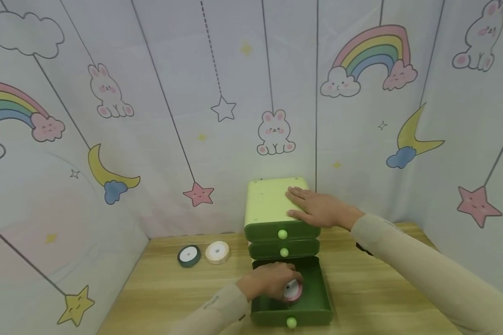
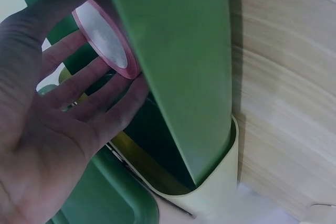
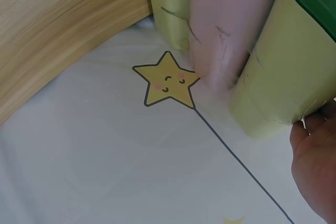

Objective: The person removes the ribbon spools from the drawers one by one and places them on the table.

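A small chest of drawers (image 1: 265, 200) with a pale green top and dark green fronts stands against the backdrop. Its bottom drawer (image 1: 317, 284) is pulled out; the two upper ones are closed. Inside the open drawer, my left hand (image 1: 270, 280) grips a pink-edged ribbon roll (image 1: 293, 291) with a white core. The left wrist view has the roll (image 2: 105, 35) tilted between thumb and fingers, beside the green drawer wall (image 2: 178, 66). My right hand (image 1: 318, 209) rests with fingers extended on the chest's top, near its right edge. Only part of that hand (image 3: 317, 166) shows in the right wrist view.
Left of the chest, a dark green ribbon roll (image 1: 188, 256) and a cream ribbon roll (image 1: 217, 252) lie side by side on the wooden table (image 1: 184, 298). A printed cloth backdrop (image 1: 163, 70) encloses the table's back and sides.
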